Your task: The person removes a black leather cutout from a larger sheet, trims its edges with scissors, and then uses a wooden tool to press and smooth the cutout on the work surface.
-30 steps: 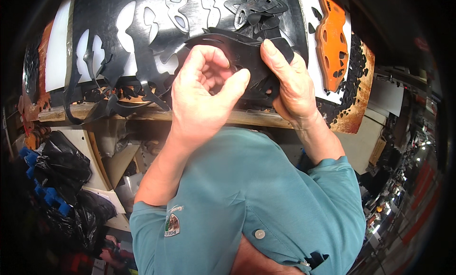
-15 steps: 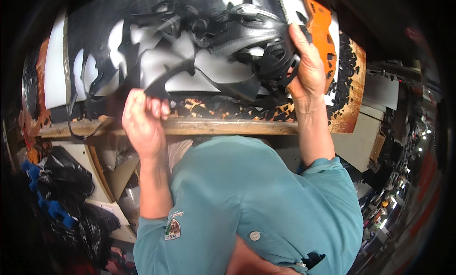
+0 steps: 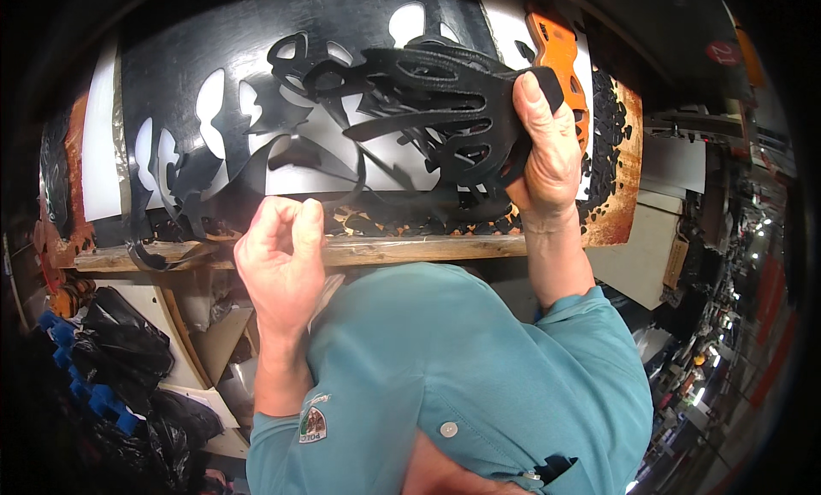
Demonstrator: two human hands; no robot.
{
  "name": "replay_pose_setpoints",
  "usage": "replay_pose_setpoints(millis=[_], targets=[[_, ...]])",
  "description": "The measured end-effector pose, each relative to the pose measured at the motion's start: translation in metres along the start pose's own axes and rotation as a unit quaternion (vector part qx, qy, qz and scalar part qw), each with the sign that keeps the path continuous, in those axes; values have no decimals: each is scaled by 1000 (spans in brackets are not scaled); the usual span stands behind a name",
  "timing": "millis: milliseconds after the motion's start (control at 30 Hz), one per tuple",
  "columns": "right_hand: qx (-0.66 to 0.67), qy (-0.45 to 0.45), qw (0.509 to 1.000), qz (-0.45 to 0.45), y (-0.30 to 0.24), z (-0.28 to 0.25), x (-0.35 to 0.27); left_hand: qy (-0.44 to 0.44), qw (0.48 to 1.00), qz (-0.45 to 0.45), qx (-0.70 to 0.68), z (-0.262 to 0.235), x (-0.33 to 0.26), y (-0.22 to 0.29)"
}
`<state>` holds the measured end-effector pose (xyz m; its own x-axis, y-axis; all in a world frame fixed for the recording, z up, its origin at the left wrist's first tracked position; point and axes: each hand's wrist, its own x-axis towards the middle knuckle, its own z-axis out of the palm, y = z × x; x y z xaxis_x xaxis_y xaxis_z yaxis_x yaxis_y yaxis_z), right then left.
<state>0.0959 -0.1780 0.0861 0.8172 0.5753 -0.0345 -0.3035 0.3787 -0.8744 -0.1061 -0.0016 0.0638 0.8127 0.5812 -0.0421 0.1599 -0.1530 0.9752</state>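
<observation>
"Where's the bundle of black pieces?"

"The bundle [image 3: 457, 106] is held over the counter [image 3: 402, 250], to the left of the right hand [image 3: 552, 149]. That hand is clamped on the bundle's right end, its thumb lying along the top."

"What are the pieces like?"

"Flat and thin, with long slots and rounded openings. They lie stacked and overlapping, with narrow arms pointing left."

"And the left hand [image 3: 280, 251]?"

"Low at the front edge, well apart from the right one. Its fingers are curled in, with thumb and fingertips together. A dark, blurred strip passes just behind it; I can't tell whether it is pinched there."

"What's beneath the bundle?"

"A large black sheet [image 3: 248, 42], with shaped holes that let white show through. Beyond the left hand its front part breaks into thin, twisted strips, and a loop [image 3: 158, 262] hangs over the wooden edge at the left."

"Anything near the right hand?"

"An orange plate [image 3: 558, 50] with holes is just beyond it, partly hidden by the hand. Small black scraps [image 3: 609, 123] are strewn to the right, on a rusty brown board [image 3: 629, 174]."

"And below the counter?"

"Black plastic bags [image 3: 124, 337] at the left, next to something blue [image 3: 73, 345] with a notched edge. The person wears a teal shirt [image 3: 487, 350]."
</observation>
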Motion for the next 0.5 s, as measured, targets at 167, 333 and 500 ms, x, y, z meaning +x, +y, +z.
replay_pose_setpoints(millis=[167,333,500], targets=[[1,12,1000,9,0,13,-3,112,978,173,-24,18,12,22],[-7,1,1000,23,8,11,-9,31,971,224,77,30,29,22],[-38,67,991,-109,-16,-26,20,69,951,218,209,28,59,-27]])
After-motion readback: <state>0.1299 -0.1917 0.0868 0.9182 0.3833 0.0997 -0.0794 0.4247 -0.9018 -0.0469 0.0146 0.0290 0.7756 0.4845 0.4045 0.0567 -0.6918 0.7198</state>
